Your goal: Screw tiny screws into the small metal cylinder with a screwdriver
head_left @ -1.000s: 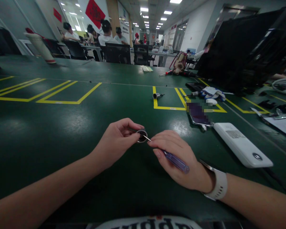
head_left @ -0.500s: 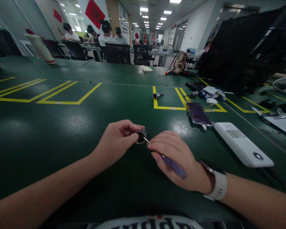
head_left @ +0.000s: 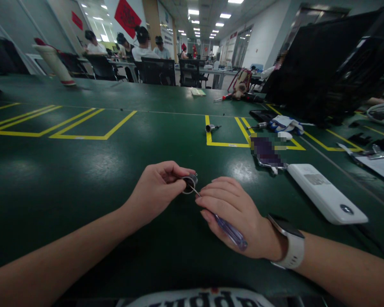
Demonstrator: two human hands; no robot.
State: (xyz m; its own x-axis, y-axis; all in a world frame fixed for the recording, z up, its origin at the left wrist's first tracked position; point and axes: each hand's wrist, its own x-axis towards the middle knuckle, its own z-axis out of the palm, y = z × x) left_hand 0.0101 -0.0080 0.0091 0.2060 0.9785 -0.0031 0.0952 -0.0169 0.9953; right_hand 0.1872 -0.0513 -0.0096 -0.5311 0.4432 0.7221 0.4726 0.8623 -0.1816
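Note:
Between the thumb and fingers of my left hand is a small round metal part, its hollow end turned toward me. My right hand is closed around a screwdriver with a clear purple handle. The thin shaft points up and left, and its tip reaches into the hollow of the metal part. What the tip touches inside is too dark to make out. Both hands are just above the green table, close together.
Farther back lie a metal part with a shaft, a similar part and gloves. A phone and a white power bank are on the right. Behind them stands a black monitor. A clipboard lies at far right.
My right hand has shifted slightly left and down, and the screwdriver's handle end has dropped a little. The metal part is tilted slightly differently in my left hand.

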